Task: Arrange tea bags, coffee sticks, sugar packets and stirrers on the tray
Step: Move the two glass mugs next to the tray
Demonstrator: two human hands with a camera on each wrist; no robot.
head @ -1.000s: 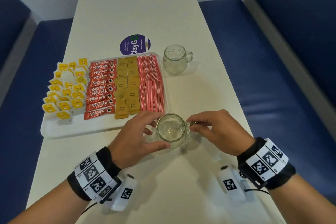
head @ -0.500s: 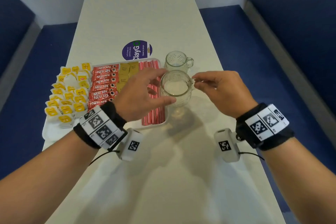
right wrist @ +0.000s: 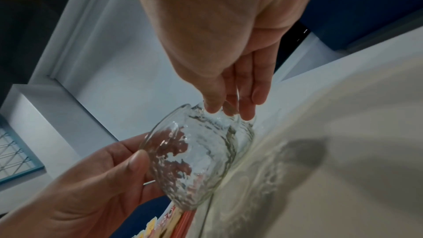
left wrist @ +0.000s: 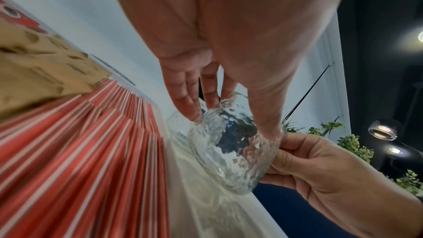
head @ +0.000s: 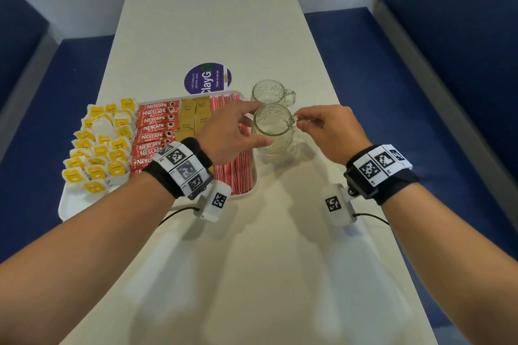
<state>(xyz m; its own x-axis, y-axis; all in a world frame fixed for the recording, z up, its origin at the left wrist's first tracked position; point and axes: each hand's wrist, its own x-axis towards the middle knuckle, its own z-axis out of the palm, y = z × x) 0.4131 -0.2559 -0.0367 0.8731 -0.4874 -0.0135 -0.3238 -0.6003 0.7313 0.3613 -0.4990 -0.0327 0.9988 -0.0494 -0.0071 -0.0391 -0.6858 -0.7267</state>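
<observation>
While both hands are carrying the near glass mug (head: pixel 270 131) just off the right edge of the tray (head: pixel 253 187), the step in hand looks like setting it down on the table (head: pixel 252 274) in front of the second mug (head: pixel 270 94).

The left hand (head: pixel 227 134) is cupping the mug body, its fingers (left wrist: pixel 185 104) curled along the far wall and the thumb lying across the near side. The right hand (head: pixel 328 131) is pinching the handle between thumb and fingertips. In the wrist views the mug is sitting tilted and seemingly off the surface, though I cannot tell for certain whether its base is touching.

To do this well, judging from here: level the mug before lowering, keep its base clear of the tray rim and of the second mug's wall, seat it flat, then loosen the handle pinch last. Glass on glass is the hazard; the two mugs are standing very near.

Containers:
- Tray, left to right: tea bags (head: pixel 98 148) with yellow tags in loose rows, spilling toward the left rim; red coffee sticks (head: pixel 157 126) stacked in a column; tan sugar packets (head: pixel 193 115) in two columns; red-and-white stirrers (head: pixel 238 168) packed side by side along the right edge. All four of the task's things are lying on the tray.
- Both mugs are looking empty.
</observation>
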